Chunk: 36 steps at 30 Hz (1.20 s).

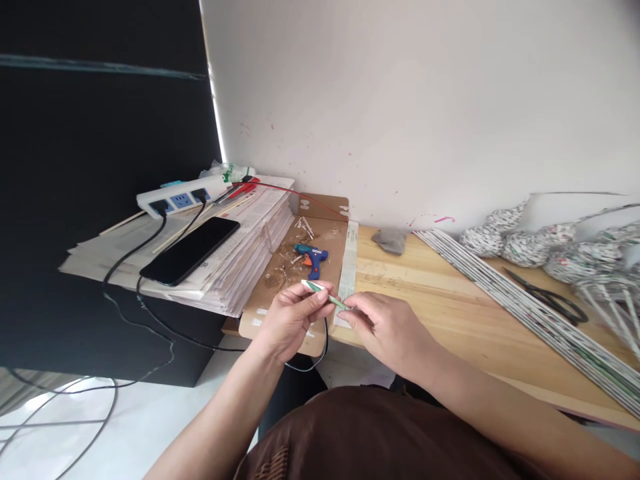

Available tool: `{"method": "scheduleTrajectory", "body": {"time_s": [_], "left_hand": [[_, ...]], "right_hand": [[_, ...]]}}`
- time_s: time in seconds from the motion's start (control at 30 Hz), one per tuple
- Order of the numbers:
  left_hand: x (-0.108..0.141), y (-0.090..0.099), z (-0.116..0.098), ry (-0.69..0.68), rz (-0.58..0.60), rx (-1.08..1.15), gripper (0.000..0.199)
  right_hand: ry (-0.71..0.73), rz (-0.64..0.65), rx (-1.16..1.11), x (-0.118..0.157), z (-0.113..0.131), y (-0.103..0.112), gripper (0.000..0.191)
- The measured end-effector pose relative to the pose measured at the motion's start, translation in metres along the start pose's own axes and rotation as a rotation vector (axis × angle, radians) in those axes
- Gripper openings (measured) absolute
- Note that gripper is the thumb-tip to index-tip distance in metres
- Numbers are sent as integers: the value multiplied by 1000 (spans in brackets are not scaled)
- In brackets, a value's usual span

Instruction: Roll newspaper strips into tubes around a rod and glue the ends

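Your left hand (295, 313) pinches a slim green-and-white rolled paper stick (336, 302) between thumb and fingers, its white-edged end poking out past the thumb. Your right hand (387, 327) has its thumb and forefinger closed on the stick's other end. The stick is held in front of you, slanting down to the right, above the near edge of the work surface.

Just beyond your left hand, a blue glue gun with a teal nozzle (314, 259) lies on a brown cardboard sheet (330, 230), with small pale scraps (306, 228) scattered near it. To the left, a thick stack of newspapers (257, 233) bears a black phone (193, 250) and a white power strip with blue sockets (181, 200).

To your right, on a pale wooden table (425, 293), lie a crumpled grey cloth (390, 241), a row of long rolled-paper rods (510, 303), black-handled scissors (555, 301) and bulbous woven paper shapes (540, 244) near the wall.
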<state>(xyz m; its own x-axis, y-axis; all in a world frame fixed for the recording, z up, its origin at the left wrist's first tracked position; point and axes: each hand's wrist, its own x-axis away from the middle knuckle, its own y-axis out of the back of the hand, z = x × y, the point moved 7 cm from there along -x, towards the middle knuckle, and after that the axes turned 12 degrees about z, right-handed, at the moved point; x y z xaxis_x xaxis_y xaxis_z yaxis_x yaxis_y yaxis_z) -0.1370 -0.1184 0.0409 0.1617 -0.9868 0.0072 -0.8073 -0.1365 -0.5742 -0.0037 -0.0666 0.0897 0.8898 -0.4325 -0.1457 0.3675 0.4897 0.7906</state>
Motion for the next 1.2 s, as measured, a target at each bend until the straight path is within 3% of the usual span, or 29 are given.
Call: {"method": "scheduleTrajectory", "body": {"time_s": [0.07, 0.17, 0.4, 0.67, 0.77, 0.87, 1.0, 1.1, 1.2], "left_hand": [[0, -1, 0, -1, 3, -6, 16], [0, -2, 0, 6, 8, -19, 17], [0, -2, 6, 97, 74, -15, 21], [1, -7, 16, 159, 179, 56, 20], [-2, -10, 20, 155, 190, 109, 29], [-5, -4, 21, 94, 127, 121, 39], [-5, 8, 19, 4, 19, 86, 27], [-4, 9, 16, -33, 14, 62, 14], [-4, 6, 15, -58, 34, 51, 12]], "right_hand": [[57, 2, 110, 1, 6, 0, 25], [29, 41, 41, 1, 4, 2, 29], [-203, 390, -613, 2, -21, -14, 38], [-249, 545, -1036, 4, -27, -34, 39], [-229, 499, -975, 3, -28, -33, 39], [-202, 313, -645, 3, -30, -18, 36], [-139, 115, -233, 6, -19, 1, 29], [-118, 117, -195, 8, -15, 1, 28], [-170, 216, -371, 8, -22, -9, 32]]}}
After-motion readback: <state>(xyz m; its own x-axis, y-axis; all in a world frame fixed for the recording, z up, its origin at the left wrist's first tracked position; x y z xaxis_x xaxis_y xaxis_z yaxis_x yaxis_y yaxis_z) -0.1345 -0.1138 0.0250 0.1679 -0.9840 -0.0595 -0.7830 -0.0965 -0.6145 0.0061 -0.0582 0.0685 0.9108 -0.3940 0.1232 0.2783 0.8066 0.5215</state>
